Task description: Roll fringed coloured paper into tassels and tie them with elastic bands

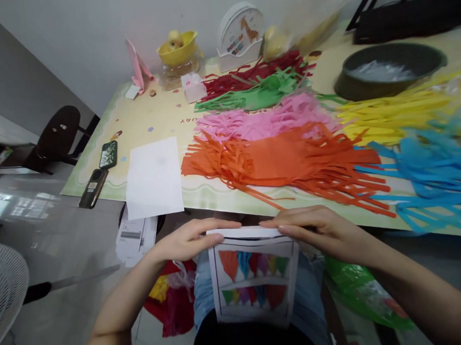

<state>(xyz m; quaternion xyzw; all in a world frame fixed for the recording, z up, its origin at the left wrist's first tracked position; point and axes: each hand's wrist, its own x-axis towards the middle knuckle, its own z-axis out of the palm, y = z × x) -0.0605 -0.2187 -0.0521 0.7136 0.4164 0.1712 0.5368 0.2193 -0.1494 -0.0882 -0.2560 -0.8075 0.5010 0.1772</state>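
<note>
A white printed sheet with two rows of colourful hanging pennants rests over my lap, its top edge folded into a narrow band. My left hand pinches the band's left end between thumb and fingers. At the right end, my right hand grips the same fold, thumb below and fingers above. Just beyond my hands, orange fringed fabric lies along the table's front edge. Behind it are pink fringe, green fringe and dark red fringe.
Yellow fringe and blue fringe cover the table's right side. Behind them stand a dark basin and a black router. A blank white sheet overhangs the front edge, near two phones. A fan stands at left.
</note>
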